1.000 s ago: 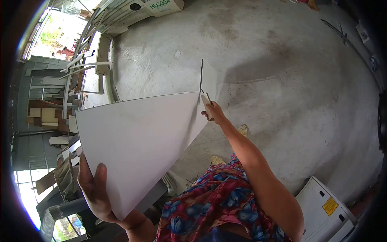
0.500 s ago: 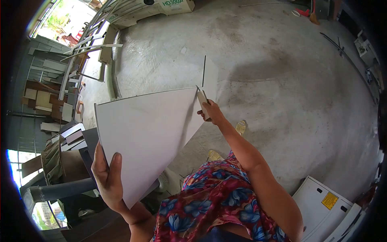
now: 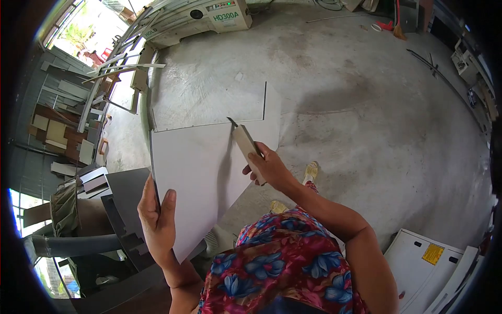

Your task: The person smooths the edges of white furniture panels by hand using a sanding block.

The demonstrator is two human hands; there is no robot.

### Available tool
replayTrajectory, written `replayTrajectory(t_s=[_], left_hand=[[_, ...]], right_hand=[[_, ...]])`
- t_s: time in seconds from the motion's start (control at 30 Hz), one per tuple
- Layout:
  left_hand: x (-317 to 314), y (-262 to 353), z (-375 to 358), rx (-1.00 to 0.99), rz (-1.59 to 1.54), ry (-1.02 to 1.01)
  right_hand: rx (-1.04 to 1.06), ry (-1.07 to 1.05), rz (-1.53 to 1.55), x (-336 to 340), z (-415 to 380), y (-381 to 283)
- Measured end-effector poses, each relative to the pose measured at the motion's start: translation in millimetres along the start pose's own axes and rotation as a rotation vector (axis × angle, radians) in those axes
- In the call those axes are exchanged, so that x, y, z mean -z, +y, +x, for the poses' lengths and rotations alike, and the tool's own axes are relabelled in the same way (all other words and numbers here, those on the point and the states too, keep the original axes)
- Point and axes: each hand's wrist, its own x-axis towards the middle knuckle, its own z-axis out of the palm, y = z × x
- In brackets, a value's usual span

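Note:
My left hand (image 3: 158, 220) grips the near left edge of a large white board (image 3: 201, 172), held up in front of me. A thin dark edge runs along the board's left and far sides. My right hand (image 3: 267, 170) holds a beige utility knife (image 3: 244, 147) with its blade tip touching the board's far edge, near the middle. A narrow upright strip of the same white board (image 3: 271, 107) stands at the far right corner.
Bare concrete floor (image 3: 345, 104) spreads ahead and to the right. A white machine marked HD300A (image 3: 219, 15) stands at the back. Boards and offcuts (image 3: 83, 136) are stacked on the left. A white cabinet (image 3: 434, 267) lies at the lower right. Yellow sandals (image 3: 311, 171) show below.
The board has come closer and tilted more upright. My right hand with the knife moved left along the far edge, from the corner toward the middle. My left hand shifted right.

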Motion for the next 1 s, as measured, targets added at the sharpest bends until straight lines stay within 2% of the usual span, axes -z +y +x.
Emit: replayTrajectory(t_s=[0.17,0.27,0.3,0.4,0.47,0.53,0.6,0.7,0.83,0.93,1.0], left_hand=[[0.1,-3.9,-6.4,0.014,-0.059,0.013],[5.4,-8.8,-8.3,0.006,-0.057,0.016],[6.9,-12.1,-9.3,-0.011,-0.038,0.023],[12.2,-15.4,-13.7,-0.011,-0.061,0.02],[15.0,-16.3,-17.2,0.003,-0.057,0.018],[19.7,-16.6,-19.9,0.017,0.003,0.006],[18.9,-16.0,-19.6,-0.005,0.045,0.031],[16.1,-1.9,-16.5,0.072,0.199,0.042],[14.5,14.7,0.0,0.166,0.422,-0.034],[6.8,18.4,6.5,0.198,0.429,0.042],[2.3,20.9,-4.3,0.309,0.452,0.127]], right_hand=[[0.072,-0.128,0.02,-31.0,-46.0,-35.1],[0.152,-0.331,0.196,-38.3,-70.7,-53.1],[0.219,-0.325,0.23,-34.9,-80.8,-61.7],[0.433,0.062,0.144,5.6,-76.3,-63.8],[0.461,0.247,0.107,62.4,-28.2,-33.4],[0.278,0.511,0.04,110.3,23.7,3.1],[0.168,0.533,0.145,145.5,68.0,43.0],[0.132,0.624,-0.078,167.1,127.7,79.1],[0.041,0.803,-0.225,180.9,211.2,86.6],[-0.008,1.082,-0.379,207.5,293.7,131.8],[-0.069,1.061,-0.3,213.7,316.4,135.4]])
